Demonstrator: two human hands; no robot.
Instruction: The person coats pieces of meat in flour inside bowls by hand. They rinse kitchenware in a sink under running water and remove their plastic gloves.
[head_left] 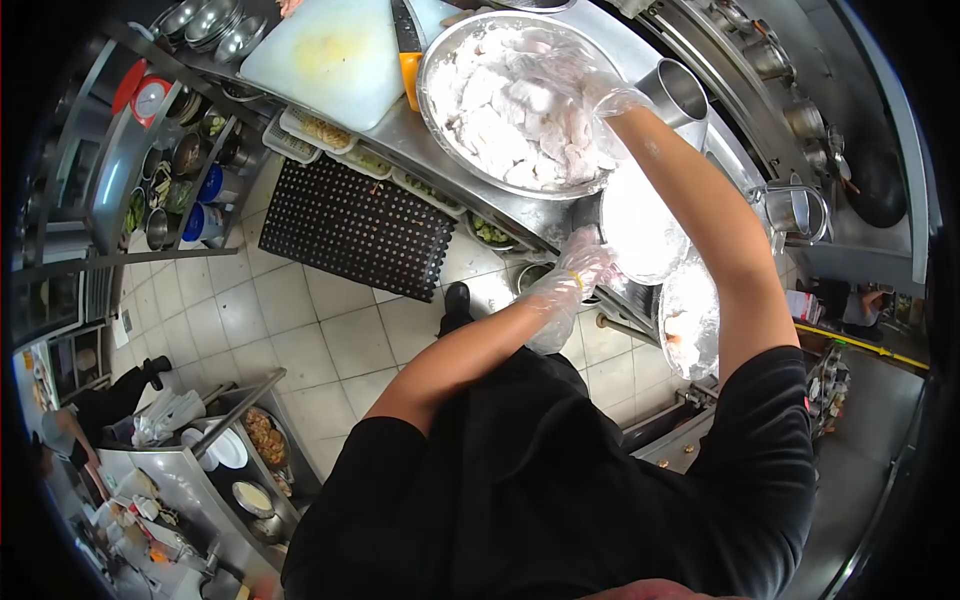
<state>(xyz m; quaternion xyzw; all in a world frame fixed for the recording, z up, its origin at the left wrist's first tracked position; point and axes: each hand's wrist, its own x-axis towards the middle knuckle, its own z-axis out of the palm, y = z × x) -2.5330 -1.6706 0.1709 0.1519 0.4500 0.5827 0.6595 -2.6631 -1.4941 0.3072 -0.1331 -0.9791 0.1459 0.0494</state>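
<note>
A large round metal bowl [432,125] on the steel counter holds many pale, floured pieces that look like raw meat [520,105]. My right hand [588,88], in a clear plastic glove, reaches into its right side among the pieces. Glare and white coating blur those fingers, so their grip is unclear. Nearer to me stands a round container of white powder [645,225]. My left hand [585,262], also gloved, has its fingers curled at the near-left rim of that container. Another powder-dusted bowl [690,320] sits to the right of it.
A cutting board [335,60] and an orange-handled knife [410,75] lie left of the bowl. A steel cylinder pot [678,92] stands beside my right forearm. Food trays [320,130] sit beneath the counter edge. A black rubber mat [355,220] covers some floor. Another person [85,430] is at far left.
</note>
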